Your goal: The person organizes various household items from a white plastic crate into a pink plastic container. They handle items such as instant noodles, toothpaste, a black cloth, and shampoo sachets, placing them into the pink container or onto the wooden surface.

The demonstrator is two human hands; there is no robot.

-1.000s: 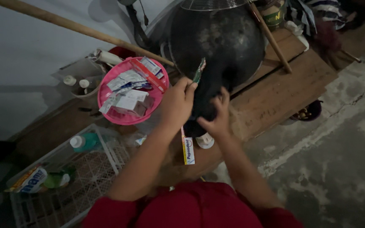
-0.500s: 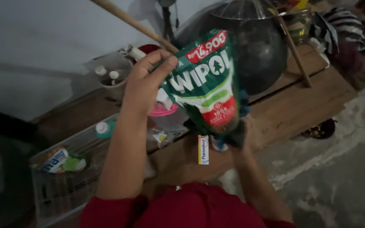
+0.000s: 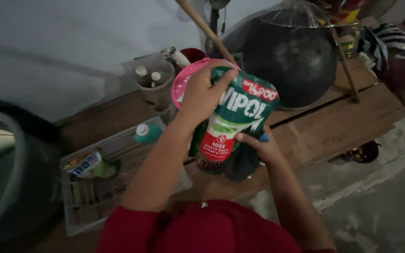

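Nearest the camera, the person's red sleeves lead up to both hands, which hold a green refill pouch (image 3: pixel 234 126) upright in the air above a wooden bench (image 3: pixel 333 126). The right hand (image 3: pixel 258 149) cups the lower edge, thumb pressed on the front by the red label and fingers wrapped behind, so it is closed on the bag's base; something dark hangs just beneath it, too dim to tell. The left hand (image 3: pixel 202 96) clamps the upper left corner, fingers curled over the top seam. The pouch looks like soft, glossy plastic film, bulging as if filled with liquid, so it probably sags, shifts its weight and slides under a loose grip; the stiffer sealed seams at top and bottom seem the safest places to hold, with one palm supporting the base. To the left on the bench lies a white wire basket (image 3: pixel 90 197) with a small teal-capped bottle (image 3: pixel 146 132) at its far edge. Behind the pouch peeks a pink bowl (image 3: pixel 183 82), and farther back stands a large dark wok (image 3: pixel 289 65) leaning against the wall.
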